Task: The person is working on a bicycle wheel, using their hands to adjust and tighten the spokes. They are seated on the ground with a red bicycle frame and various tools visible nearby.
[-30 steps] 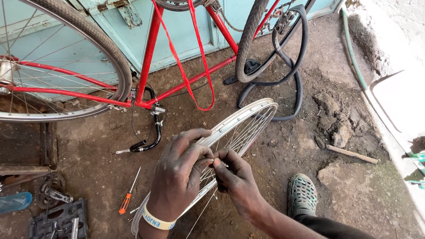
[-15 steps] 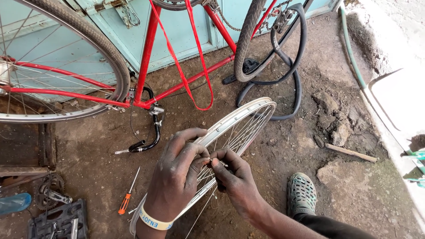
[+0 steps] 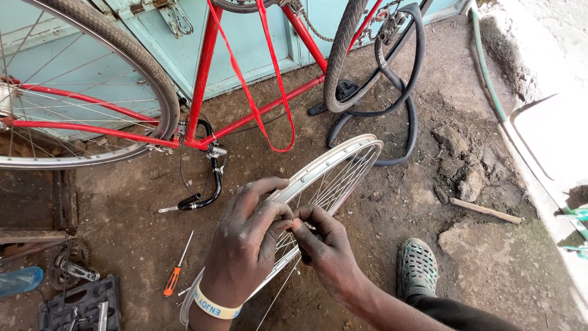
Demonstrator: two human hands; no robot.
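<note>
From my head view, my left hand curls over the bare silver wheel rim standing on the dirt floor, and my right hand pinches a thin spoke against it, fingers together. That springy wire could slip from my greasy fingertips and bend. The red bicycle frame stands behind.

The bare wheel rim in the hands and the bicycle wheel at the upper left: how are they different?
The bare wheel rim has no tyre; the bicycle wheel wears a dark tyre. The rim is loose, held by the left hand and right hand; the bicycle wheel sits in the red frame. Both have thin metal spokes.
</note>
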